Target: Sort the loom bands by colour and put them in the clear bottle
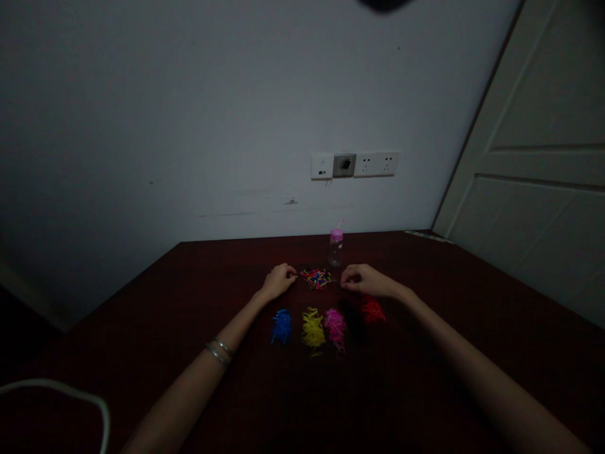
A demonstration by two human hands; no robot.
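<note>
A small mixed heap of coloured elastic bands (316, 279) lies on the dark red-brown table between my two hands. At its left edge is my left hand (280, 281), thumb and fingertips drawn together; whatever they hold is too small to make out. My right hand (363, 279) is at the heap's right side, fingers curled and tips pinched, their contents also unclear. Nearer to me are sorted piles of thin bands: blue (282, 326), yellow (312, 329), pink (335, 327) and red (373, 309), the red one just below my right hand. A dark patch (353, 318) beside the pink may be black bands.
A clear bottle with a pink lid (336, 247) stands behind the heap. The wall behind has a row of sockets (354, 165). A panelled white door (534, 183) is at the right. A white cable (61, 388) curves at the lower left.
</note>
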